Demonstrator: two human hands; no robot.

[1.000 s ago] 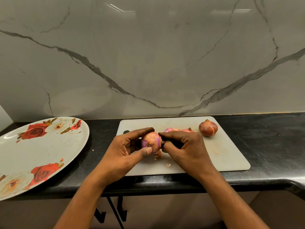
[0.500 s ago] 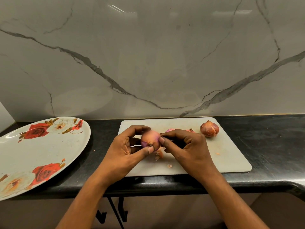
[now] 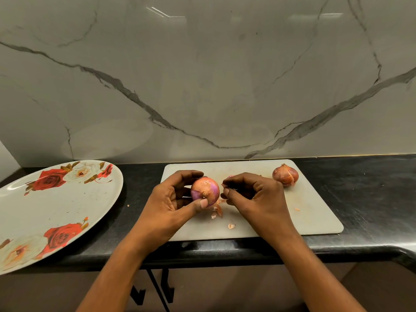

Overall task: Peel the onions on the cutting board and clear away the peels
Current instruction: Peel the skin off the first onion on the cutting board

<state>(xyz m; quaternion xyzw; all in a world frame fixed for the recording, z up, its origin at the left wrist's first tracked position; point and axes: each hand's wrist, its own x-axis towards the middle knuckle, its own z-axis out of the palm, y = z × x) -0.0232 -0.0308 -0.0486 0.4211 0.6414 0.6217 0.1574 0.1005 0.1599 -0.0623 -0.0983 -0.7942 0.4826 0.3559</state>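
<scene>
— Progress on the peeling?
— Early: the left hand (image 3: 171,199) grips a half-peeled onion (image 3: 204,190) over the board (image 3: 315,212); the right hand (image 3: 255,198) is curled beside it, on what, one cannot tell. A second onion (image 3: 285,175) sits unpeeled; peels (image 3: 217,211) lie uncleared.

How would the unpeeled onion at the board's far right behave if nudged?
The unpeeled onion would probably roll, being round and free on the flat cutting board. Its dry, split skin looks likely to flake or slip under fingers.
</scene>
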